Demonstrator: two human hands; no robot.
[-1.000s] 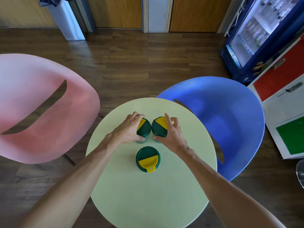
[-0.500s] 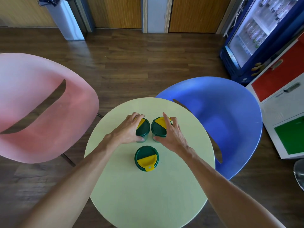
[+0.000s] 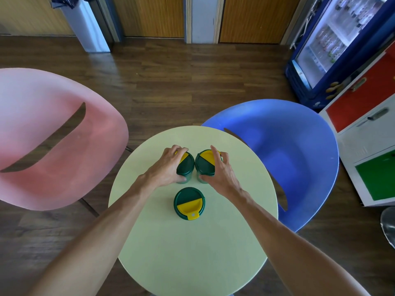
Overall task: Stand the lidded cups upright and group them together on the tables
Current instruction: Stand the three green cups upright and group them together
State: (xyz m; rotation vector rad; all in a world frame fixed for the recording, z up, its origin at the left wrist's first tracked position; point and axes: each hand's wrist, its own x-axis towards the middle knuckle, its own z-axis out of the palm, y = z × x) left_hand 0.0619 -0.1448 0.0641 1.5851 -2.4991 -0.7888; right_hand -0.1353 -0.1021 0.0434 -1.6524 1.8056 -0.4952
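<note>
Three green cups with green and yellow lids stand upright on the round pale green table [image 3: 192, 257]. My left hand [image 3: 165, 166] wraps around the left cup [image 3: 186, 165]. My right hand [image 3: 220, 171] grips the right cup [image 3: 205, 162]. These two cups stand side by side, almost touching, at the table's far middle. The third cup [image 3: 189, 203] stands alone just in front of them, its yellow tab pointing toward me.
A pink chair [image 3: 53, 142] stands left of the table and a blue chair [image 3: 282, 154] right of it. Behind are a drinks fridge [image 3: 333, 45], a cabinet with red and green doors [image 3: 372, 133], a bin [image 3: 83, 22], and dark wood floor.
Both hands stay on the two far cups. The cups have closed in slightly toward each other. The third cup has not moved.
</note>
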